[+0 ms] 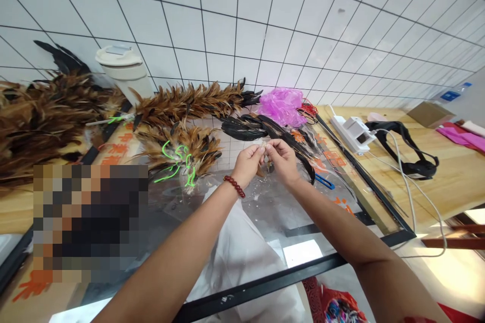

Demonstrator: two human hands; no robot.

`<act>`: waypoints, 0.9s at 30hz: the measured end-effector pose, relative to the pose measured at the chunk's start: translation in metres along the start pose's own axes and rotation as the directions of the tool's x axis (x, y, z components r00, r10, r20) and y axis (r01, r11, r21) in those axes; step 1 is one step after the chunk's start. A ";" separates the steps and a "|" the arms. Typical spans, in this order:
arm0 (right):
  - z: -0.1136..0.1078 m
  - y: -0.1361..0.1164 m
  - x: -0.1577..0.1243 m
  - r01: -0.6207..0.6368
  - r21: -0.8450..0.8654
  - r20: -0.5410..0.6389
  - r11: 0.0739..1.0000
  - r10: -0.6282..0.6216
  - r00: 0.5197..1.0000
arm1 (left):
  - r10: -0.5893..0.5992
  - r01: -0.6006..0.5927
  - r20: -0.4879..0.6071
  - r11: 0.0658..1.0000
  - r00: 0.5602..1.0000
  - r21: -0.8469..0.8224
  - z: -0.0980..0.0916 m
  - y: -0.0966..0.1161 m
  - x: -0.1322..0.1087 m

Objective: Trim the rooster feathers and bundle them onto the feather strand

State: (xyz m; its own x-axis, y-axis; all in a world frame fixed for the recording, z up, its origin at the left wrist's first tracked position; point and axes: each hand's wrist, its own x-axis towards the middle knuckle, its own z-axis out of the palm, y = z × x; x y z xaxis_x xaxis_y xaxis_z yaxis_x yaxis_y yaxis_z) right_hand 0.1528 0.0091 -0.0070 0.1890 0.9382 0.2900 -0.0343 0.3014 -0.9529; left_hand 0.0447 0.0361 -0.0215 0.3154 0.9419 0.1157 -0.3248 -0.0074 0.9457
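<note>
My left hand [248,162] and my right hand [282,161] meet over the glass tabletop, thumbs and forefingers pinched together. Between them is a small brown feather [260,170], mostly hidden by the fingers. Just beyond lie long black feathers [242,128], some reaching right behind my right hand. Left of my hands sits a bunch of brown feathers [204,144] with bright green string [178,154] on it. A long brown feather garland [189,101] stretches behind. Small pale bits of fluff dot the glass under my hands.
A pink plastic bag [282,106] rests near the tiled wall, a white bin [123,68] further left. Brown feathers [41,116] heap at far left. On the right are a blue cutter [325,181], a white power strip [352,133] with cables and a black strap [415,169].
</note>
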 end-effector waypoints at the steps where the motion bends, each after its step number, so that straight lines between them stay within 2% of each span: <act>1: -0.001 0.000 0.000 -0.010 0.012 0.010 1.000 0.010 1.000 | -0.010 0.010 0.013 1.000 1.000 -0.028 0.000 0.000 0.000; 7: -0.014 -0.001 0.005 -0.087 0.071 0.195 0.994 0.071 0.978 | -0.120 0.162 0.204 0.966 0.972 -0.200 -0.001 0.005 -0.003; 9: -0.018 -0.003 0.006 -0.072 0.067 0.200 0.995 0.058 0.978 | -0.153 0.208 0.255 0.956 0.955 -0.206 -0.001 0.006 -0.003; 12: -0.021 -0.004 0.008 -0.058 0.037 0.152 0.998 0.051 0.987 | -0.159 0.212 0.280 0.962 0.947 -0.171 -0.001 0.006 -0.004; 14: -0.019 -0.002 0.009 0.012 -0.034 0.085 0.999 -0.009 0.996 | -0.137 0.173 0.251 0.977 0.958 -0.125 0.000 0.005 -0.003; 17: -0.015 0.003 0.009 0.094 -0.152 0.027 0.984 -0.091 0.995 | -0.078 0.081 0.143 0.997 0.987 -0.016 0.001 0.002 -0.003; 21: -0.019 -0.007 0.014 0.136 -0.314 0.114 0.940 -0.105 0.988 | -0.012 0.008 0.060 0.998 0.998 0.065 0.000 0.001 0.000; 22: -0.026 -0.014 0.016 0.180 -0.414 0.167 0.892 -0.120 0.979 | 0.009 -0.011 0.029 0.998 1.000 0.056 0.000 0.001 0.001; 23: -0.035 -0.022 0.019 0.242 -0.541 0.238 0.806 -0.129 0.963 | 0.030 -0.029 -0.016 0.999 0.999 0.037 -0.001 0.002 0.002; 24: -0.046 -0.030 0.022 0.305 -0.681 0.323 0.666 -0.101 0.941 | 0.044 -0.043 -0.073 0.999 0.996 0.010 -0.002 0.003 0.004; 25: -0.058 -0.037 0.025 0.328 -0.807 0.362 0.491 -0.027 0.932 | 0.048 -0.051 -0.137 0.998 0.989 -0.020 -0.003 0.004 0.005; 27: -0.083 -0.046 0.030 0.241 -0.957 0.264 0.162 0.142 0.954 | 0.036 -0.059 -0.252 0.995 0.967 -0.082 -0.004 0.006 0.008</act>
State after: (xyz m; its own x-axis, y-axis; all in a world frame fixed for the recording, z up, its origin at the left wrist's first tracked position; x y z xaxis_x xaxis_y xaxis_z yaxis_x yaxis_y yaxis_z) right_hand 0.2416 0.0093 0.0380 -0.0839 0.9828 0.1646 0.9791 0.1120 -0.1699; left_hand 0.0415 0.0447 -0.0165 0.0686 0.9952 0.0695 -0.4150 -0.0349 0.9092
